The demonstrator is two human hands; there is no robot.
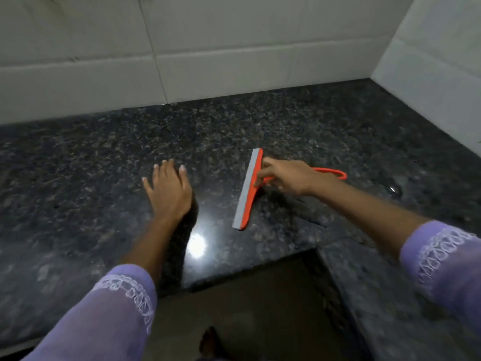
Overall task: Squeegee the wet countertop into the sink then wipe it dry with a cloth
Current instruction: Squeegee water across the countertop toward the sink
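An orange squeegee (247, 191) with a grey rubber blade lies on the dark speckled granite countertop (91, 157), blade edge pointing left. My right hand (286, 178) is closed around its handle just behind the blade, and the loop end of the handle sticks out to the right. My left hand (169, 190) rests flat on the counter to the left of the squeegee, fingers apart and holding nothing. No sink and no cloth are in view.
White tiled walls (208, 48) meet in a corner at the back right. The L-shaped counter has an inner front edge (247, 272), with the floor (247, 308) below. Water drops glint at the right (393, 190).
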